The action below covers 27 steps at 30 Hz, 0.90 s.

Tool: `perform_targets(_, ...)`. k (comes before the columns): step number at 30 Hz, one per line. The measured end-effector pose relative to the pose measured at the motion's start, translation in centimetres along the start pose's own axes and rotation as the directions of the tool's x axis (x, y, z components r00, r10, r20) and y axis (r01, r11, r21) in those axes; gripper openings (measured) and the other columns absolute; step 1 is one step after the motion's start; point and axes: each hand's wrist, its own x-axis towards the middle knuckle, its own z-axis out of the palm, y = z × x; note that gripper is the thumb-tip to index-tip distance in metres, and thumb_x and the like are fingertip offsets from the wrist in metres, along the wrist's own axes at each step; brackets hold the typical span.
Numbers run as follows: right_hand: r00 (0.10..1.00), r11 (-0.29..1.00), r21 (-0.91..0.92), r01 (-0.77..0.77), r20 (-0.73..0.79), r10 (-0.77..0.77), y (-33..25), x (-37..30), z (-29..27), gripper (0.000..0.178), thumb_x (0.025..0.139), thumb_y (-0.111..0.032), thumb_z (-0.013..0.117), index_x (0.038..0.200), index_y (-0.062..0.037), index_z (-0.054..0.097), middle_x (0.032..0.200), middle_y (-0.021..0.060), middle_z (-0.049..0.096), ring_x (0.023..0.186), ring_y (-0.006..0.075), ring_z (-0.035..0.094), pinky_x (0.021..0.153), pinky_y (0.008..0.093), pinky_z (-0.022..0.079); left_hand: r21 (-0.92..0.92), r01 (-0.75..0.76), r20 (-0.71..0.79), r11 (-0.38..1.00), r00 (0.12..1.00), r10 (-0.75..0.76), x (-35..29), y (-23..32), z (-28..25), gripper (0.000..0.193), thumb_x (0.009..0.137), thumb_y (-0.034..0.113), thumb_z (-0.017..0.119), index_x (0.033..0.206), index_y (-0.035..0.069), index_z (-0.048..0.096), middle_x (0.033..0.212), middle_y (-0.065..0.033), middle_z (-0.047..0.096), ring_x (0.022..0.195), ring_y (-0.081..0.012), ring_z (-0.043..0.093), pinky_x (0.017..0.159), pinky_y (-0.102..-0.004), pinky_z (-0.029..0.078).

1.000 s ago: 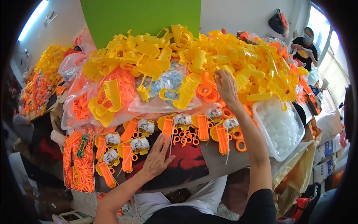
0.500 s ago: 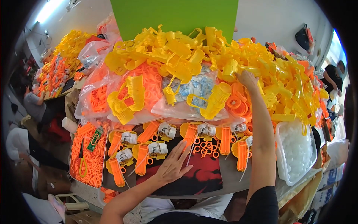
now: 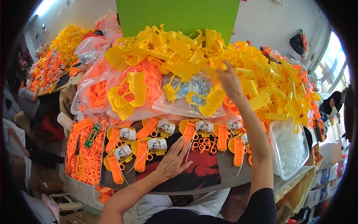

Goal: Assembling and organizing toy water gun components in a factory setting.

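My left hand [image 3: 173, 161] lies with fingers stretched out on the dark red-and-black mat [image 3: 197, 175], its fingertips at the orange part of a toy-like assembly [image 3: 189, 130]. My right hand [image 3: 230, 83] is raised over the front of the heap of yellow plastic shells [image 3: 272, 78]. Its fingers are smeared by motion. A blurred yellow plastic shell [image 3: 213, 71] shows at the fingertips and appears held. Several assemblies, each a yellow shell with an orange part and a white mechanism [image 3: 157, 145], lie around the mat. Small orange rings [image 3: 204, 145] sit between them.
At left, a tray of orange pieces [image 3: 84, 164] holds yellow-handled scissors [image 3: 79, 164] and a green strip [image 3: 92, 135]. A white bin [image 3: 289, 149] of translucent pieces stands at right. Plastic bags [image 3: 99, 89] of parts lie before a green panel [image 3: 175, 15]. Another person [image 3: 31, 100] sits far left.
My right hand has moved left and slightly down from the yellow heap, with a blurred yellow shell at its fingers. My left hand keeps its place on the mat. The view has shifted slightly.
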Motion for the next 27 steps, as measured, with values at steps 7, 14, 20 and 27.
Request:
perform_targets(7,0.998,0.997,-0.038,0.068,0.01,-0.068,-2.0,-2.5,1.6,0.03,0.101,-0.03,0.059,0.118,-0.0078,0.069,0.138,0.0156,0.058,0.119,0.033,0.058,0.107,0.0451,0.038,0.031,-0.008,0.004,0.999,1.0,0.008,0.1,0.0,-0.3,0.08,0.095,0.038,0.068,0.156,0.0,0.033,0.159,-0.025,0.03,0.151,-0.0407,0.027,0.123,-0.0467,0.029)
perform_targets(14,0.953,0.943,0.152,-0.297,-0.009,0.302,-0.1,7.3,4.9,0.028,0.096,-0.032,0.062,0.104,-0.0051,0.066,0.118,0.0124,0.069,0.108,0.0366,0.062,0.093,0.0527,0.042,0.008,-0.003,0.039,1.0,0.999,0.002,0.3,0.1,-0.4,0.082,0.094,0.038,0.069,0.157,0.0,0.032,0.159,-0.0252,0.03,0.151,-0.0413,0.027,0.123,-0.047,0.03)
perform_targets(20,0.883,0.881,-0.065,-0.469,-0.049,0.466,-1.7,12.5,11.2,0.044,0.086,-0.04,0.071,0.116,-0.0073,0.068,0.109,0.0197,0.072,0.113,0.0355,0.064,0.099,0.0592,0.039,-0.028,0.018,0.044,0.999,0.999,-0.017,0.6,-0.1,0.0,0.085,0.093,0.04,0.071,0.157,0.001,0.031,0.161,-0.0253,0.027,0.152,-0.0417,0.027,0.122,-0.0474,0.032)
perform_targets(27,0.897,0.874,0.204,-0.441,0.122,0.424,2.2,16.0,6.7,0.048,0.084,-0.03,0.073,0.126,-0.0103,0.062,0.11,0.0161,0.072,0.1,0.0354,0.07,0.08,0.0451,0.054,-0.031,0.004,0.032,1.0,0.999,-0.003,0.1,0.2,-0.1,0.086,0.093,0.039,0.071,0.158,0.001,0.029,0.161,-0.0254,0.027,0.151,-0.042,0.027,0.122,-0.0476,0.032)
